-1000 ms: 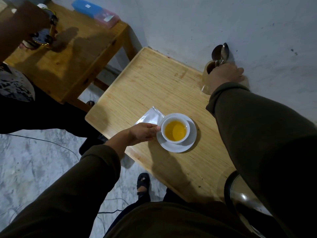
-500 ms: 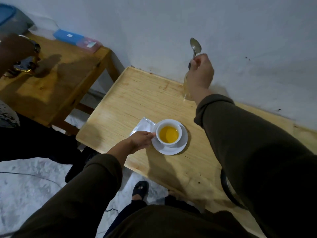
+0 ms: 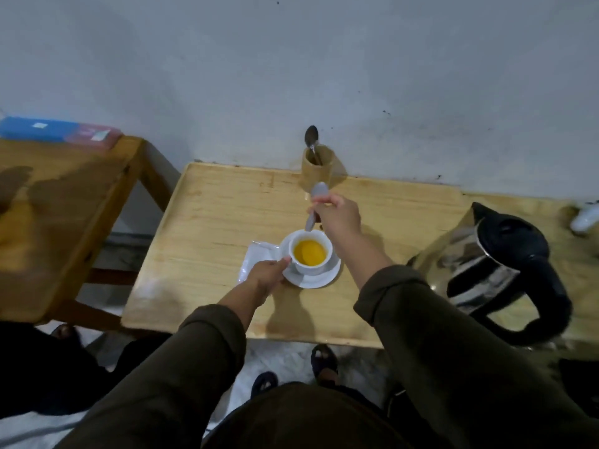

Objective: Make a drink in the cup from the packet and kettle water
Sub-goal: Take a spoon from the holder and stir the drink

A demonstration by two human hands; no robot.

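Nearest the camera, two dark olive sleeves reach out over a pale wooden table (image 3: 210, 222). The left hand (image 3: 265, 276) lies low at the near-left side of a white ceramic cup (image 3: 310, 254), fingertips closed against the cup's side where its handle would be; the handle itself is hidden by the fingers. The cup stands upright on a round white saucer (image 3: 316, 277) and holds a yellow-orange liquid. Under the hand and the saucer's left edge lies a flat, silvery-white packet (image 3: 256, 257), partly covered by both.

Just beyond the cup, the right hand (image 3: 338, 215) is pinched around the middle of a metal spoon (image 3: 316, 202). The spoon is held upside down, bowl up and away from the person, with its handle end pointing down just above the cup's far rim; whether it touches the rim cannot be told.

To the right, well apart from the cup, stands a steel electric kettle with black lid and handle (image 3: 496, 270).

At the far edge, against the grey wall, a wooden holder (image 3: 319, 171) carries a second spoon (image 3: 311, 140) standing upright. On the left is a darker wooden side table (image 3: 64, 205) with a blue box (image 3: 39, 128) at its back.
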